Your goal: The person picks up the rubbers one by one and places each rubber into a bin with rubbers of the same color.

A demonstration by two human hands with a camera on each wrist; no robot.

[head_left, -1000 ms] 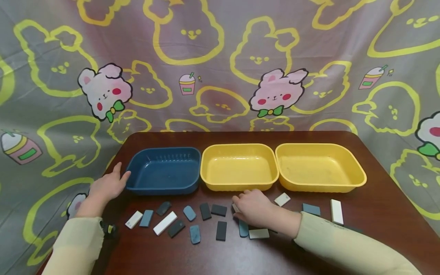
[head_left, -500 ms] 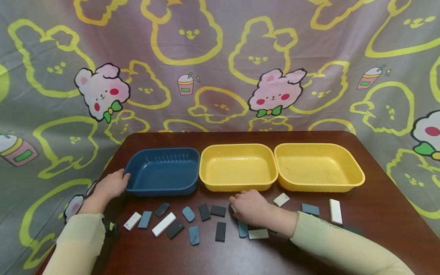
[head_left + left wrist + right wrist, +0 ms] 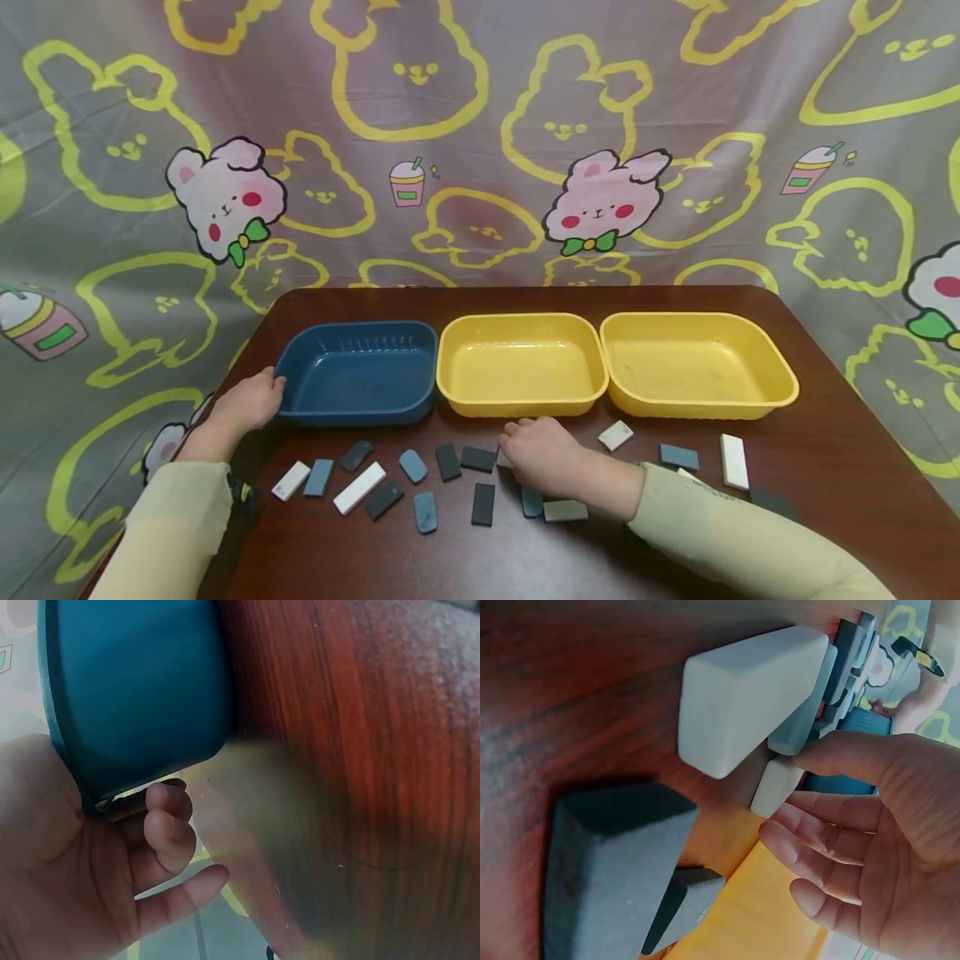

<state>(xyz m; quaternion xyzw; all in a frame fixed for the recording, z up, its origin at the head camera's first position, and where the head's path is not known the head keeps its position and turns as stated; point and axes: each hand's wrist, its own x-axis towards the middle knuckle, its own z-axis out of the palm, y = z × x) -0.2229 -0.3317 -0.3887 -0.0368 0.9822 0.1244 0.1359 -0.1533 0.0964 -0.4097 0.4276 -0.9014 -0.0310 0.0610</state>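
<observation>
No readable text, brand or number anywhere. White block (image 3: pixel 291 481) in front of the blue tray (image 3: pixel 360 375), toward its left end, carried a faint mark, too small to read. Another white block (image 3: pixel 615 436), well right of the tray, had a similar mark, also illegible. Right sleeve (image 3: pixel 735 533), farther right of the tray, showed tiny dark marks; couldn't tell if they were lettering.

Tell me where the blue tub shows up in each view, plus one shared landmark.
Head: blue tub, left of the middle yellow tub.
Left wrist: blue tub large, upper left, cut by the top edge.
Right wrist: small, right of centre, partly behind the right hand.
Shared landmark: the left hand, beside it in all three.
</observation>
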